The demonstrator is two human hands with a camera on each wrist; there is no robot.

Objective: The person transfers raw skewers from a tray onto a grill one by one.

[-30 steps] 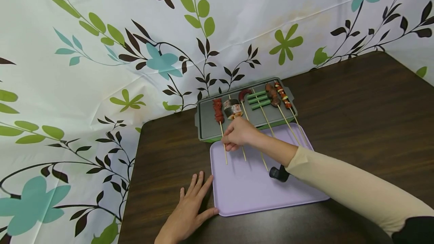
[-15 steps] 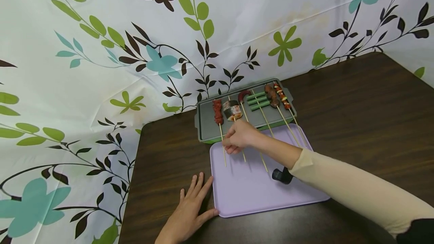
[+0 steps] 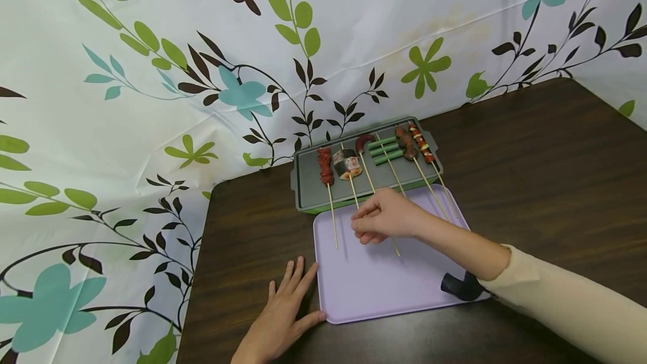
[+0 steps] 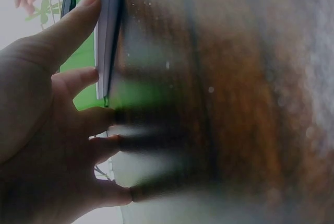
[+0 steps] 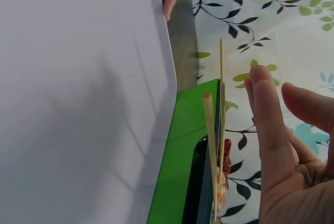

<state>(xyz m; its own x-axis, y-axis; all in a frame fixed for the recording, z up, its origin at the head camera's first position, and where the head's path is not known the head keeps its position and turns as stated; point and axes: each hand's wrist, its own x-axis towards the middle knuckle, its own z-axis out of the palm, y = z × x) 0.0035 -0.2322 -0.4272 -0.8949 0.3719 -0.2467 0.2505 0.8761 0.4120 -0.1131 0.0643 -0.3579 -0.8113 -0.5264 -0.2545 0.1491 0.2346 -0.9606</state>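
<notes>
A dark grill tray [image 3: 308, 184] with a green base stands at the table's back and holds several skewers: red meat [image 3: 325, 166], a fish roll [image 3: 346, 164], a sausage [image 3: 364, 141], green stalks [image 3: 385, 149] and others. Their sticks reach forward over a lilac tray [image 3: 384, 285]. My right hand [image 3: 384, 221] hovers over those sticks near the fish-roll skewer's end, fingers relaxed and holding nothing. In the right wrist view its fingers [image 5: 269, 125] are straight, beside two sticks [image 5: 209, 145]. My left hand [image 3: 283, 313] lies flat on the table, thumb [image 4: 68, 23] against the lilac tray's edge [image 4: 107, 36].
The dark wooden table [image 3: 531, 173] stretches out to the right. A floral cloth backdrop [image 3: 151, 72] hangs behind and to the left, close to the grill tray. A black wrist mount [image 3: 460, 286] sits under my right forearm at the tray's right edge.
My right hand has moved right and toward me, from the leftmost skewer sticks to the middle ones, and its fingers have loosened. The left hand has stayed put.
</notes>
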